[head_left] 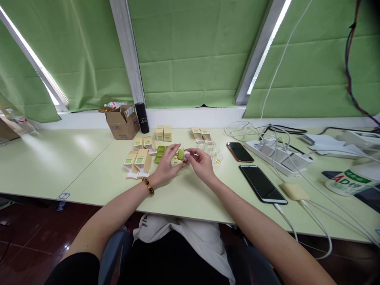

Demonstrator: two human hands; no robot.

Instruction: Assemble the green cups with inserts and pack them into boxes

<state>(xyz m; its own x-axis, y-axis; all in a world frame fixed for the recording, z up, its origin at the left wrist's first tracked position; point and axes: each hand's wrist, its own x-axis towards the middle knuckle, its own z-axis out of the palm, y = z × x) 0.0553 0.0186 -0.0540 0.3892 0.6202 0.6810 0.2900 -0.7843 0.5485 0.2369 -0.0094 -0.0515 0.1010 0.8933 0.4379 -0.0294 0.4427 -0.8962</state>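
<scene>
Both my hands meet over the pale green table (190, 198), pinching one small item between them. My left hand (166, 164), with a bead bracelet at the wrist, grips the green cap (180, 154) end. The white end of the same small green-and-white container is pinched by my right hand (201, 161). Several green lids or trays (160, 152) lie just behind my left hand. Small cream boxes with green labels (137, 161) lie to the left, and more of these boxes (163, 133) stand further back. Clear little jars (214, 153) sit right of my hands.
A brown cardboard box (122, 122) and a black cylinder (142, 117) stand by the window sill. Two phones (262, 183) (240, 152), a white power strip (279, 155) with chargers and cables, and a yellow power bank (295, 191) lie at right. A green-and-white packet (350, 181) sits far right.
</scene>
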